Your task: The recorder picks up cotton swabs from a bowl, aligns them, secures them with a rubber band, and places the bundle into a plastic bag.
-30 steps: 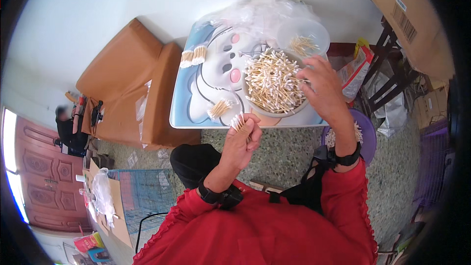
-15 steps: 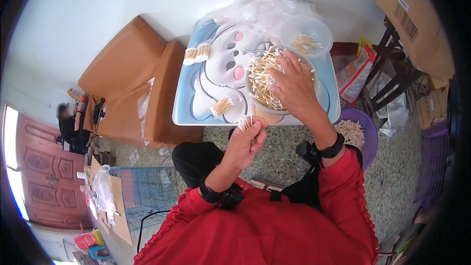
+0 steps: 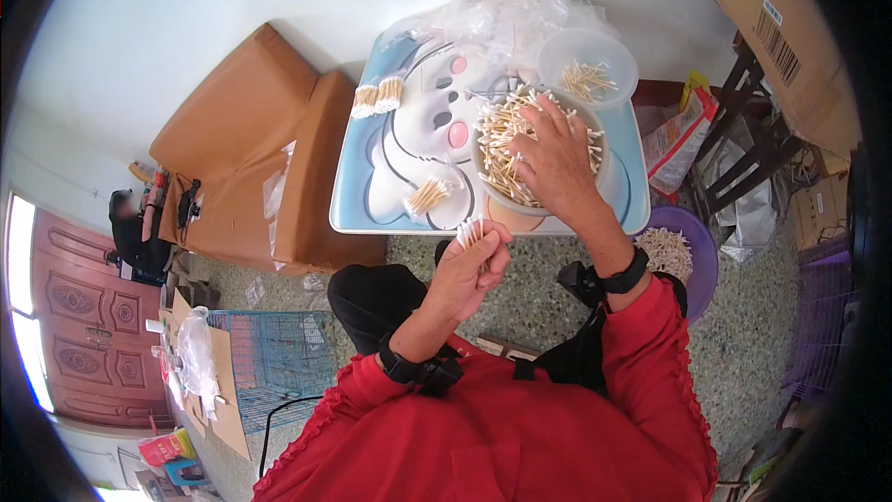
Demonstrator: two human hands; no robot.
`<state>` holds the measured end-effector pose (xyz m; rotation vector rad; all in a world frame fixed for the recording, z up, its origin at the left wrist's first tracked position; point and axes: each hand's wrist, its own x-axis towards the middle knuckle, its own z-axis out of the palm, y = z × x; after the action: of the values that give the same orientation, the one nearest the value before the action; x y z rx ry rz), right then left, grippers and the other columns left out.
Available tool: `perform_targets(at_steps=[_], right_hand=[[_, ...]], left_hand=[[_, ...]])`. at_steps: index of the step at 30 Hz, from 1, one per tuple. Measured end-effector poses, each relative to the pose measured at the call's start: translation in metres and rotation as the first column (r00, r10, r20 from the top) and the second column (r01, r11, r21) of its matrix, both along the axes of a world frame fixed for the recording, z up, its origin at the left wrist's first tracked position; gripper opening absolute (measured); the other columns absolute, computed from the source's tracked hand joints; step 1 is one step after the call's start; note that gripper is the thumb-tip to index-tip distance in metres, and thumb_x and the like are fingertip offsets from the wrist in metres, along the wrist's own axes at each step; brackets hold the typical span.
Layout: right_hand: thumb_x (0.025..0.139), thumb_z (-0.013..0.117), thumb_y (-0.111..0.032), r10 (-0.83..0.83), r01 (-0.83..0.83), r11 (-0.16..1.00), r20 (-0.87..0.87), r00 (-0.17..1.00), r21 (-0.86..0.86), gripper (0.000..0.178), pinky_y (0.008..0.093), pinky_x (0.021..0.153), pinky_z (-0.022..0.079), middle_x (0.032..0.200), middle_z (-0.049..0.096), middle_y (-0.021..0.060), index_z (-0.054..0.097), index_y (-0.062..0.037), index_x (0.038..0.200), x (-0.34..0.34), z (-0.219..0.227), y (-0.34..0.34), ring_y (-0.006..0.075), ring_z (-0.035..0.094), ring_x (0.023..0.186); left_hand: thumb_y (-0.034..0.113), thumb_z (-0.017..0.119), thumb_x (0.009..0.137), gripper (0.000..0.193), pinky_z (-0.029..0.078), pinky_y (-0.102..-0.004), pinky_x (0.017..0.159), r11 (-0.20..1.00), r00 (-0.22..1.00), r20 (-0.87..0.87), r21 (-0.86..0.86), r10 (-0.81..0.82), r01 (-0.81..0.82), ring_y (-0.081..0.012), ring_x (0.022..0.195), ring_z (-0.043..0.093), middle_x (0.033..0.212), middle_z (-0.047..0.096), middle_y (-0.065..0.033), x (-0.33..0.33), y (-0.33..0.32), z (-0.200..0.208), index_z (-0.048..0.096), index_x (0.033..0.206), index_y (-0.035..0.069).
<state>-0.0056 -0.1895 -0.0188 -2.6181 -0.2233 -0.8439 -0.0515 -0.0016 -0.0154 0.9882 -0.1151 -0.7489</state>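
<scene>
My left hand point(image 3: 471, 271) is closed round a small bunch of cotton swabs point(image 3: 472, 232), their white tips up, just off the near table edge. My right hand point(image 3: 557, 160) reaches into a pale bowl point(image 3: 605, 144) heaped with loose cotton swabs point(image 3: 500, 135). Its fingers are spread, with the fingertips among the swabs; nothing gripped can be made out. Left of the bowl lies a bundle of swabs point(image 3: 428, 195) in clear plastic. Two more packed bundles point(image 3: 377, 96) sit side by side farther left on the low cartoon-print table point(image 3: 358, 214).
Clear plastic bags point(image 3: 483, 23) pile along the table's back. A translucent bowl point(image 3: 633, 70) with a few swabs stands back right. On the floor to the right is a purple basin point(image 3: 704, 270) of swabs. A brown sofa point(image 3: 321, 158) adjoins the table's left; a wire cage point(image 3: 283, 358) stands lower left.
My right hand has shifted very slightly within the bowl, its fingers still among the swabs. The left hand keeps its bunch at nearly the same spot. The whole view has tilted a little.
</scene>
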Motion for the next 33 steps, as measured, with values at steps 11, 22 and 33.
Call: perform_targets(at_steps=[11, 22, 33], right_hand=[[0.069, 0.064, -0.011, 0.039, -0.043, 0.998, 0.064, 0.997, 0.055, 0.008, 0.0455, 0.093, 0.030, 0.115, 0.052, 0.0066, 0.057, -0.0087, 0.073, -0.002, 0.003, -0.010, 0.0286, 0.038, 0.122], [0.070, 0.064, -0.013, 0.009, -0.033, 0.982, 0.125, 0.992, 0.187, 0.010, 0.0420, 0.092, 0.032, 0.109, 0.056, 0.0079, 0.055, -0.0087, 0.073, -0.013, 0.022, -0.033, 0.0279, 0.044, 0.117], [0.075, 0.061, -0.012, 0.480, -0.449, 0.724, 0.085, 0.873, 0.524, 0.010, 0.0387, 0.092, 0.038, 0.107, 0.058, 0.0118, 0.056, -0.0044, 0.076, -0.031, 0.034, -0.007, 0.0300, 0.050, 0.108]], left_hand=[[0.023, 0.047, 0.093, 0.016, 0.025, -0.0184, 0.043, 1.000, 1.000, 0.007, -0.001, -0.004, 0.004, -0.0045, 0.048, 0.033, 0.062, 0.043, 0.0020, 0.002, -0.003, 0.001, 0.052, 0.095, 0.007], [0.020, 0.050, 0.092, 0.014, 0.026, -0.0172, 0.043, 0.999, 0.999, -0.038, -0.023, 0.029, -0.029, -0.0045, 0.047, 0.033, 0.063, 0.044, 0.0013, 0.002, -0.005, -0.001, 0.052, 0.095, 0.007], [0.018, 0.051, 0.091, 0.013, 0.028, -0.0176, 0.043, 0.986, 0.987, -0.031, -0.047, 0.159, -0.160, -0.0052, 0.048, 0.033, 0.063, 0.043, 0.0007, 0.003, -0.002, 0.009, 0.053, 0.097, 0.007]])
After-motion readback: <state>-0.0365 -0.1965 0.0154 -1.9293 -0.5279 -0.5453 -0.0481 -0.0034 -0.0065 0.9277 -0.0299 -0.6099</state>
